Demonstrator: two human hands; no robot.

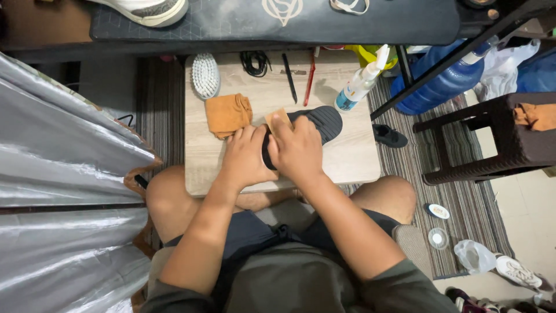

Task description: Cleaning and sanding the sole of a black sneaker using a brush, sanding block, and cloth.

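A black shoe insole [321,122] lies on a small light wooden table [353,159] in front of me. My left hand [246,156] presses down on the near end of the insole. My right hand [296,149] holds a small tan cloth [274,119] flat against the insole's middle. An orange folded cloth [227,114] lies just left of my hands. A white bristle brush [205,75] sits at the table's far left corner.
A white spray bottle [362,84], black laces [255,61], a black pen-like tool [289,76] and a red one [310,78] lie at the table's far side. Silver sheeting [63,174] fills the left; a dark stool [498,139] and blue water jug [443,84] stand right.
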